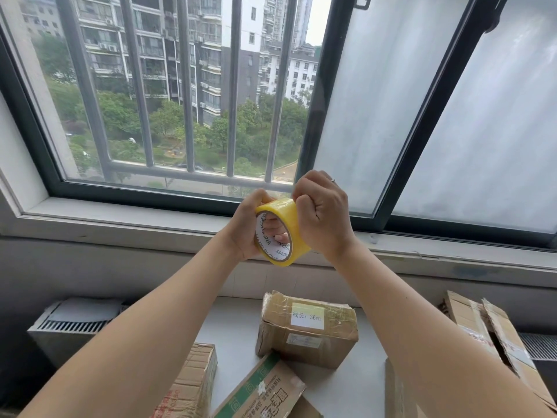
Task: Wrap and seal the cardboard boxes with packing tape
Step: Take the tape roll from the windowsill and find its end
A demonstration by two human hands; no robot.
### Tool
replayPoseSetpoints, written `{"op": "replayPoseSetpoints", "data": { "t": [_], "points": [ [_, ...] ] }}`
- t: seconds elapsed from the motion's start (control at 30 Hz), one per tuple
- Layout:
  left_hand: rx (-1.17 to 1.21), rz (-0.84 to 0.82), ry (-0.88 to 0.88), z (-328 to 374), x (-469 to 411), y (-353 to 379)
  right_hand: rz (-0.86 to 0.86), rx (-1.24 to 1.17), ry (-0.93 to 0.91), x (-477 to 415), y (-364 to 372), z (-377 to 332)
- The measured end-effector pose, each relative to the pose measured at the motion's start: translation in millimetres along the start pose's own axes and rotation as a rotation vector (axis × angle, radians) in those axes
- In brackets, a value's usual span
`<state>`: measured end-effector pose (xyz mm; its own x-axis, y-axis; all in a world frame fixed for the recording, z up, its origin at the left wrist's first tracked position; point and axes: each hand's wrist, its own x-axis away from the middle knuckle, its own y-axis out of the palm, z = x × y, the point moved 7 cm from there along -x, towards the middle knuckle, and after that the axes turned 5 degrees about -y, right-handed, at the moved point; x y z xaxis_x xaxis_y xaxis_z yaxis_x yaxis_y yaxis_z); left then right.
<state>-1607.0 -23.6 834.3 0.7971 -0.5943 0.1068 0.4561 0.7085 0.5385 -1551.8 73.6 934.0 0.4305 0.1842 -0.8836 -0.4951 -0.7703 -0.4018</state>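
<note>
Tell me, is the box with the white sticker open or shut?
Shut. The box has its top flaps lying flat, with shiny tape and the white sticker stuck over them.

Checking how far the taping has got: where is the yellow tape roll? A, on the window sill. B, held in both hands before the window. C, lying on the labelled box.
B: the left hand grips the yellow tape roll with fingers through its core, and the right hand curls against its rim.
</note>
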Motion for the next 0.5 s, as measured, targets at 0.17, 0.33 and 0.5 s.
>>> {"op": "replayPoseSetpoints", "data": {
  "t": [0.17,0.33,0.5],
  "points": [
    [-0.017,-0.011,0.000,-1.7,-1.3,1.7,0.013,-0.047,0.025,5.0,-2.1,5.9],
    [-0.026,-0.032,-0.006,-1.8,-1.6,1.4,0.023,-0.060,0.027,4.0,-1.0,0.7],
    [-0.004,-0.024,-0.010,-4.8,-1.6,-1.2,0.033,-0.009,-0.015,1.9,-0.6,-3.5]
  ]
}}
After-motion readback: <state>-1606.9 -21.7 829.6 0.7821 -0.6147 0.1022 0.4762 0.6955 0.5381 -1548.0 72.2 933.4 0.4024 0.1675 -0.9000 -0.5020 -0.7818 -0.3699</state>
